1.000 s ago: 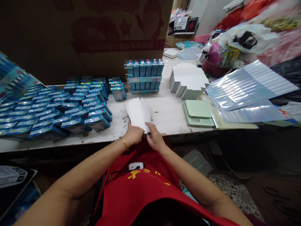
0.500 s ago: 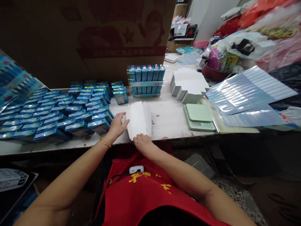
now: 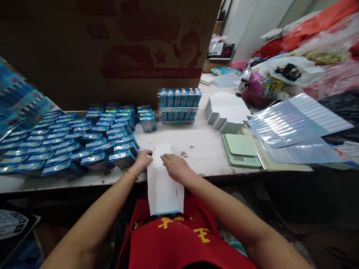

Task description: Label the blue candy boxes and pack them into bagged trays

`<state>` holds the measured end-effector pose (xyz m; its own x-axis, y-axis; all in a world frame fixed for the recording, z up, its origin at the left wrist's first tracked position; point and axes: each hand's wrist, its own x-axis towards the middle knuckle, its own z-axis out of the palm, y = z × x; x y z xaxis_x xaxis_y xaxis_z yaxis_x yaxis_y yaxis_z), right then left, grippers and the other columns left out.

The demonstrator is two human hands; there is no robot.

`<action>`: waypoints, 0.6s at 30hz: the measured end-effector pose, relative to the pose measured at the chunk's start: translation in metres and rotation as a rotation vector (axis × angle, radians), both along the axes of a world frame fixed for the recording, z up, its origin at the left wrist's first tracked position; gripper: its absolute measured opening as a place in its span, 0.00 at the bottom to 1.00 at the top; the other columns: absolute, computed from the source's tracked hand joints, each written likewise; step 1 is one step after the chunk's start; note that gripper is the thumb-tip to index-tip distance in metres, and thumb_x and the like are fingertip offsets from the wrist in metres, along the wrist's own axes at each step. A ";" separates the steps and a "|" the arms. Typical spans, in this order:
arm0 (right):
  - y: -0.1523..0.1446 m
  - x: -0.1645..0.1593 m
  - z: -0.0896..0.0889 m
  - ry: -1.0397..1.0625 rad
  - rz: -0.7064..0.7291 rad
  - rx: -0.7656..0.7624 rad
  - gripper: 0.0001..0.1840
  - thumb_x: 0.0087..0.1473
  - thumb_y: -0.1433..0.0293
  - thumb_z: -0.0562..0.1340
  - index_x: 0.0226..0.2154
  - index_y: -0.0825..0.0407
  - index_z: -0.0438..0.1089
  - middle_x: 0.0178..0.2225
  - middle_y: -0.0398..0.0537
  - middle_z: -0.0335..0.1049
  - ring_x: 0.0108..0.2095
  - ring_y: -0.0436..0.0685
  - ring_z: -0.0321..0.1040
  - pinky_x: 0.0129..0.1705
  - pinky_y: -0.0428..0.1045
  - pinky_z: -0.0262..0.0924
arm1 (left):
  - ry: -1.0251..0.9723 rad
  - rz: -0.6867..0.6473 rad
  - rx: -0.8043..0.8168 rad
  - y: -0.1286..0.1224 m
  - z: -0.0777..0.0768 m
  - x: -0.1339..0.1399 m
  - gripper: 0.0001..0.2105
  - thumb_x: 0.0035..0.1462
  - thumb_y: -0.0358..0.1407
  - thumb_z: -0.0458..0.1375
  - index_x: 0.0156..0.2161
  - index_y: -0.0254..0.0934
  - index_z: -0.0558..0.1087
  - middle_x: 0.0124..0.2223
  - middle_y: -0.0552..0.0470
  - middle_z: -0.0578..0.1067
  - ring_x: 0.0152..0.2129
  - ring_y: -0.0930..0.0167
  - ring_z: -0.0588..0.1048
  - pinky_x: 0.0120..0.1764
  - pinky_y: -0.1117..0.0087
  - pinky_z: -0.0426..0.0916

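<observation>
A flat white cardboard box blank (image 3: pixel 165 186) lies partly on the table and hangs past its front edge toward my lap. Its side flaps stand a little raised, and a thin blue strip shows at its near end. My left hand (image 3: pixel 144 160), with a gold bracelet at the wrist, is closed on the blank's left edge. Across its upper right part lies my right hand (image 3: pixel 176 167), fingers stretched out to the left over the card. The right thumb is hidden.
Rows of small blue boxes (image 3: pixel 64 149) fill the left of the table. Behind the blank stand a display pack of blue boxes (image 3: pixel 179 106) and a stack of white blanks (image 3: pixel 228 108). A green scale (image 3: pixel 241 149) and shiny printed sheets (image 3: pixel 291 127) lie right; a large carton (image 3: pixel 134 45) stands behind.
The box blank has come toward me, past the table edge. My left hand has closed on its left edge. My right hand has gone from its near end to its upper part.
</observation>
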<state>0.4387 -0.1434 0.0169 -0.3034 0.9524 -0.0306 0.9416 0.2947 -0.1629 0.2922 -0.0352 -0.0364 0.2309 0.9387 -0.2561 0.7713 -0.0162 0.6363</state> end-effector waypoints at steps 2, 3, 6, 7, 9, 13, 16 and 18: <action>0.029 0.004 -0.015 -0.050 0.021 -0.024 0.17 0.55 0.78 0.51 0.47 0.53 0.63 0.52 0.52 0.62 0.48 0.57 0.61 0.45 0.52 0.58 | 0.025 -0.036 0.035 -0.001 0.003 0.000 0.20 0.39 0.22 0.52 0.41 0.30 0.73 0.41 0.46 0.76 0.38 0.67 0.73 0.41 0.71 0.66; 0.038 0.004 -0.024 -0.068 0.043 -0.039 0.18 0.54 0.78 0.53 0.48 0.52 0.62 0.54 0.51 0.60 0.50 0.59 0.60 0.47 0.54 0.58 | 0.023 -0.049 0.036 -0.002 0.005 0.001 0.20 0.39 0.22 0.51 0.40 0.31 0.74 0.41 0.47 0.77 0.39 0.68 0.73 0.42 0.71 0.65; 0.045 0.004 -0.047 -0.058 0.122 0.001 0.18 0.53 0.78 0.53 0.46 0.52 0.64 0.53 0.52 0.61 0.48 0.60 0.61 0.45 0.55 0.59 | 0.079 -0.202 0.040 -0.005 0.012 0.002 0.19 0.43 0.22 0.50 0.41 0.34 0.74 0.42 0.48 0.77 0.39 0.71 0.72 0.43 0.73 0.64; 0.044 0.007 -0.052 -0.038 0.138 0.037 0.17 0.52 0.78 0.53 0.44 0.52 0.66 0.50 0.52 0.65 0.45 0.59 0.63 0.44 0.54 0.59 | 0.124 -0.280 0.035 -0.006 0.014 0.003 0.18 0.45 0.23 0.50 0.41 0.34 0.74 0.43 0.48 0.76 0.40 0.71 0.72 0.43 0.73 0.64; 0.043 0.016 -0.056 -0.001 -0.012 0.146 0.13 0.52 0.77 0.53 0.40 0.54 0.68 0.42 0.54 0.70 0.41 0.58 0.65 0.42 0.53 0.59 | 0.172 -0.322 0.021 -0.005 0.018 0.004 0.13 0.47 0.27 0.53 0.38 0.34 0.76 0.40 0.47 0.77 0.38 0.70 0.72 0.42 0.73 0.64; 0.045 0.039 -0.053 0.193 -0.437 0.068 0.10 0.52 0.72 0.54 0.35 0.55 0.70 0.33 0.52 0.72 0.34 0.57 0.68 0.33 0.48 0.58 | 0.225 -0.274 -0.013 -0.001 0.022 0.010 0.13 0.50 0.40 0.54 0.32 0.33 0.77 0.35 0.45 0.78 0.34 0.68 0.73 0.39 0.71 0.64; 0.046 0.042 -0.048 0.290 -0.292 -0.083 0.14 0.54 0.71 0.51 0.31 0.51 0.72 0.32 0.48 0.73 0.34 0.55 0.69 0.32 0.46 0.56 | 0.225 -0.182 -0.041 0.002 0.020 0.014 0.13 0.51 0.39 0.53 0.31 0.32 0.77 0.32 0.45 0.77 0.32 0.69 0.72 0.37 0.71 0.64; 0.048 0.039 -0.043 0.261 -0.162 -0.100 0.16 0.55 0.72 0.50 0.30 0.49 0.72 0.34 0.47 0.74 0.36 0.55 0.69 0.35 0.46 0.56 | 0.195 -0.129 -0.075 0.003 0.017 0.015 0.11 0.49 0.36 0.54 0.31 0.31 0.77 0.30 0.46 0.77 0.29 0.70 0.72 0.33 0.72 0.64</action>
